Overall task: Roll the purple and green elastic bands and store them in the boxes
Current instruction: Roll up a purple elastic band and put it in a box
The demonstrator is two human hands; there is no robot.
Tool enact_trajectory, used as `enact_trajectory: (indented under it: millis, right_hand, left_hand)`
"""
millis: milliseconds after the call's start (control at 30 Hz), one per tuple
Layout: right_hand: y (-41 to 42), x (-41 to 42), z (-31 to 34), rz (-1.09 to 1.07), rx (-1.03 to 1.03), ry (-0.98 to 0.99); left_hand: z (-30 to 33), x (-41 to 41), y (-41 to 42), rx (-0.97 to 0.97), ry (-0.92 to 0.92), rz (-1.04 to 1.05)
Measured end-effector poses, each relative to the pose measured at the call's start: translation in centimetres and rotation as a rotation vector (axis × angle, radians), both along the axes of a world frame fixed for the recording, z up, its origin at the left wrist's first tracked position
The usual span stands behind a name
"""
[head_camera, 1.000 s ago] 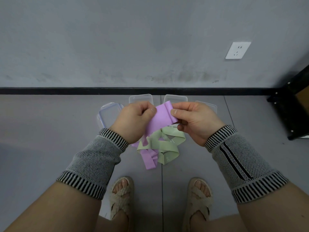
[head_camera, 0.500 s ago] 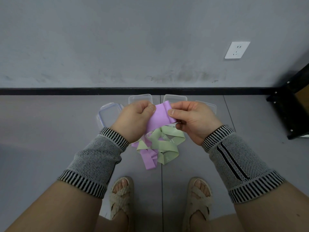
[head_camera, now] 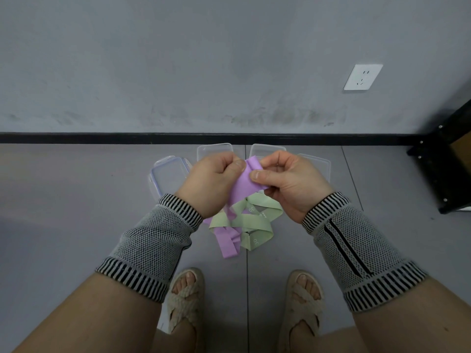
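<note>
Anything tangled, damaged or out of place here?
Only the loose pale green elastic bands and purple elastic bands on the grey floor: they lie interwoven in one heap, which may snag when picked up. No damage visible.

Soft, even, dim indoor light; faint shadows on the floor; sharp focus, with wide-angle bending at the edges.

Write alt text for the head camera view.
A left hand and a right hand pinch the top end of a purple elastic band and start to roll it. Below lie a green elastic band, clear plastic boxes on the grey floor, and sandalled feet.
</note>
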State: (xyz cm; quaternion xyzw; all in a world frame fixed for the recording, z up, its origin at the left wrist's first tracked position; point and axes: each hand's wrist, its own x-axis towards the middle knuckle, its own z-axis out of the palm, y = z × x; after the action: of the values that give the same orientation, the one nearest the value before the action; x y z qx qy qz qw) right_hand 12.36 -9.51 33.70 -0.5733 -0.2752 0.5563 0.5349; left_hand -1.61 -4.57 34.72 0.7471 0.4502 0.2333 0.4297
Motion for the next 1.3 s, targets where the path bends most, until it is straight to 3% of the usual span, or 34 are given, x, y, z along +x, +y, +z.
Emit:
enact_trajectory:
  millis: [167,633,867,1033,1300]
  right_hand:
    - [-0.1,-0.2,-0.3,0.017,0.012,-0.043]
    - [-0.7,0.2,0.4,0.143,0.07,-0.204]
    - [-0.6,1.1,0.7,0.052,0.052,0.021]
    - [-0.8,1.2,1.1,0.073,0.048,0.153]
    - [-0.7,1.5,0.8,0.172,-0.045,0.025]
  left_hand:
    - [0.0,0.2,-0.1,-0.077,-0.071,0.029]
    - [-0.2,-0.5,0.4,0.011,0.018,0.016]
    - [-0.5,-1.5,1.2,0.12,0.179,0.019]
    - [-0.4,-1.2,1.1,0.188,0.136,0.018]
    - [-0.4,-1.1,0.9,0.254,0.153,0.011]
